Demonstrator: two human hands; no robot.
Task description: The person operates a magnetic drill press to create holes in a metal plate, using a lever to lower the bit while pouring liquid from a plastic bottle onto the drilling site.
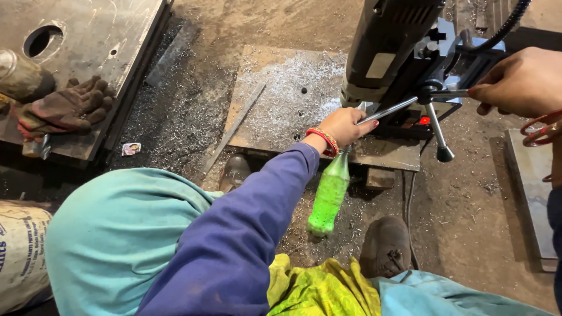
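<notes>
The left hand point(345, 126) clenches a green plastic bottle point(329, 196) hanging neck-up over the floor, while the right hand point(521, 82) grasps the drill's steel feed handle point(448, 93) nearby.

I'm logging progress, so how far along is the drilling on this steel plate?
Done: the grey steel plate already shows small drilled holes and scattered silver shavings. In hand: the left hand holds a green plastic bottle by the black magnetic drill; the right hand grips its feed handle. What's left can't be told.

Purple-blue long sleeve, red-orange bangles point(324, 140) at both wrists, teal trousers, yellow-green cloth, worn brown shoes point(386, 246).
</notes>
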